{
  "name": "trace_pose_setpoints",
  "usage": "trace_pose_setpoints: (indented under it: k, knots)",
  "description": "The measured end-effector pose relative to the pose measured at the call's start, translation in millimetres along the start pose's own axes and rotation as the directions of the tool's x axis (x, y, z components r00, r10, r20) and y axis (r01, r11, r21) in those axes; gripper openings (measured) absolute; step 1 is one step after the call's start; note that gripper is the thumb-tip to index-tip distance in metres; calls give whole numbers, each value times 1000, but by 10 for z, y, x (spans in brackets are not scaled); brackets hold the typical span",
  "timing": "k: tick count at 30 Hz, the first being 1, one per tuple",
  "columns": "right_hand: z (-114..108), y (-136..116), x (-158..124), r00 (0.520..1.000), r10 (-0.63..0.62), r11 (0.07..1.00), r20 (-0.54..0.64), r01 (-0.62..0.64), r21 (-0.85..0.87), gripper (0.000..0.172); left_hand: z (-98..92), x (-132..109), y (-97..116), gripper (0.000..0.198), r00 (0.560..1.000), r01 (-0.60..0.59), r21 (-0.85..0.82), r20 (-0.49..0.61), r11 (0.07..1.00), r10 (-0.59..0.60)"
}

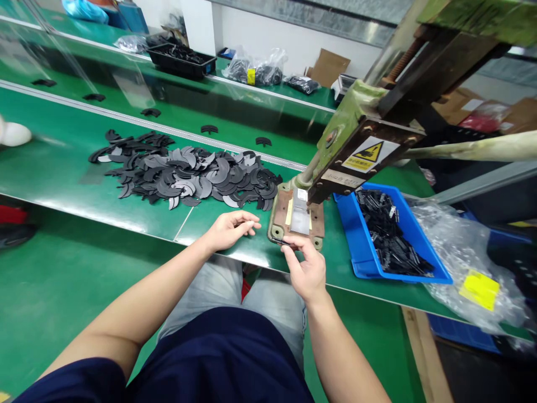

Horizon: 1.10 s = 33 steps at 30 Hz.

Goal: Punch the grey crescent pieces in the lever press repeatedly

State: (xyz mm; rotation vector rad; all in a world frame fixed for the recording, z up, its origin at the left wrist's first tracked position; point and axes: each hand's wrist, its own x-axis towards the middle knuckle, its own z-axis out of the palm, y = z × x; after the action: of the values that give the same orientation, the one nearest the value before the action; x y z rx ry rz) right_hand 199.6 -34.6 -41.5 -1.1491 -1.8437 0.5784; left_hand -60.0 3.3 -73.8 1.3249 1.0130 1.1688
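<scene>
My right hand (308, 267) pinches a thin black plastic piece (277, 240) between thumb and fingers, at the front edge of the press base (318, 219). On that base lies a flat grey metal block (299, 215) with yellowish strips along its sides. My left hand (233, 230) hovers just left of the base with its fingers loosely curled and nothing visible in them. Beyond it a heap of black and grey curved plastic pieces (201, 176) spreads over the green bench. Above the base stands the press head (356, 159), bearing a yellow warning label.
To the right, a blue bin (354, 246) holds many thin black parts, beside a clear plastic bag (453, 235). The press lever (474, 146) sticks out rightward. Several black pieces (208, 129) lie spaced along the green strip behind, below a shelf with a black tray (182, 67).
</scene>
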Motion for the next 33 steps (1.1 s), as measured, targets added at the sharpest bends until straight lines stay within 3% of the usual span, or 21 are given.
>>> trace_pose_setpoints:
  k: [33]
  knots:
    - [14, 20, -24, 1000, 7, 1000, -8, -7, -4, 20, -5, -13, 7, 37, 1000, 4, 20, 8, 1000, -4]
